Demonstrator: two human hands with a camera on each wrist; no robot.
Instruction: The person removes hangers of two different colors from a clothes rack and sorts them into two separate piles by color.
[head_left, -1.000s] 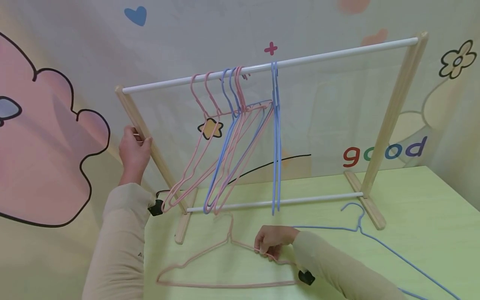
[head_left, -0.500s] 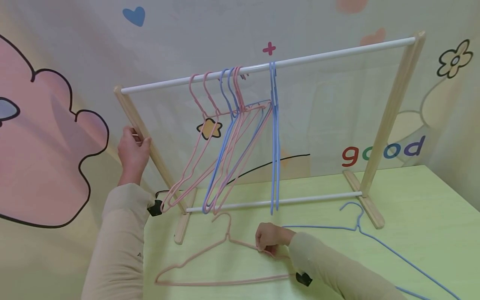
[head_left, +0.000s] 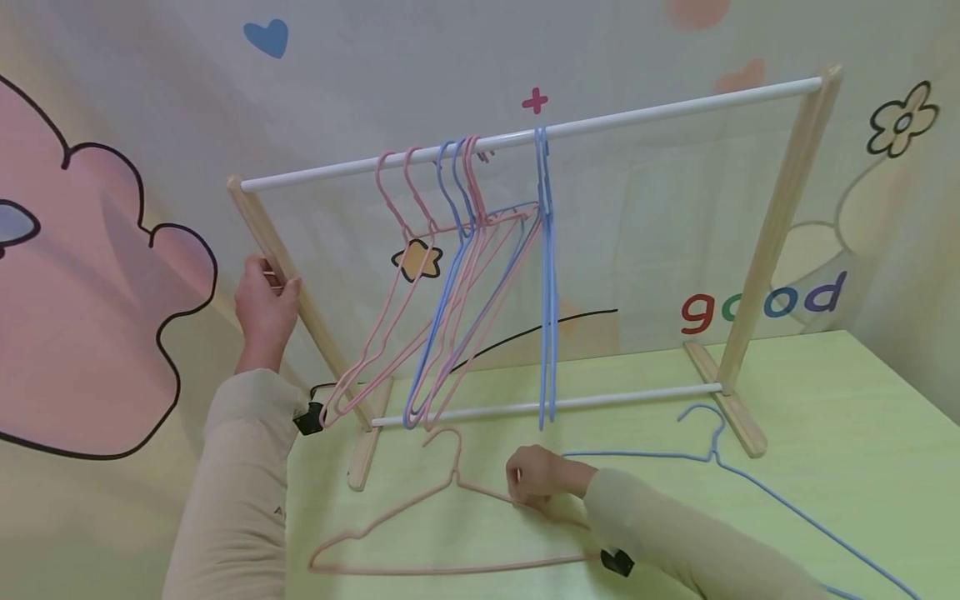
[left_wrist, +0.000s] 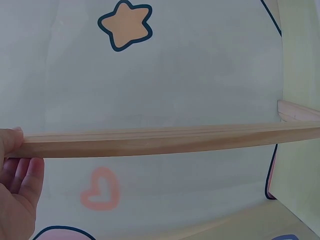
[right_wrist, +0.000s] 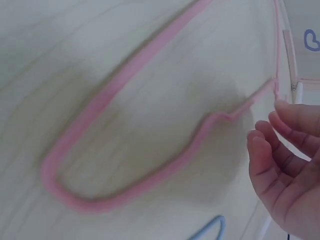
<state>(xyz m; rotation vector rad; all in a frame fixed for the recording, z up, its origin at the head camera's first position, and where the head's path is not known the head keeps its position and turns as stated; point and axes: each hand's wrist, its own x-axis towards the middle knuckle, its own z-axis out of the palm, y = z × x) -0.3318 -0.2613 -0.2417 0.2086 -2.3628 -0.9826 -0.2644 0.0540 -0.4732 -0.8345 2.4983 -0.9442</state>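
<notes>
My left hand (head_left: 267, 310) grips the left wooden post (head_left: 279, 243) of a hanger rack. In the left wrist view the thumb lies on one side of that post, the fingers on the other. A pink clothes hanger (head_left: 408, 572) lies flat on the table in front of the rack, its hook toward the rack. My right hand (head_left: 534, 475) is just over the hanger's right shoulder. In the right wrist view its fingers are loosely bent, with a gap between thumb and fingers and the hanger beside them. A blue clothes hanger (head_left: 810, 518) lies to the right, partly hidden by the right forearm.
Several pink hangers (head_left: 387, 192) and blue hangers (head_left: 545, 275) hang from the white top rail (head_left: 675, 110). A lower white rail (head_left: 637, 400) joins the posts. The right wooden post (head_left: 780, 225) stands on a foot (head_left: 738, 425) on the pale green table (head_left: 847, 417).
My right hand's fingers have come off the pink hanger, and the hand has lifted slightly. The hanger's hook, blurred at first, now lies still. The left hand keeps its grip on the post.
</notes>
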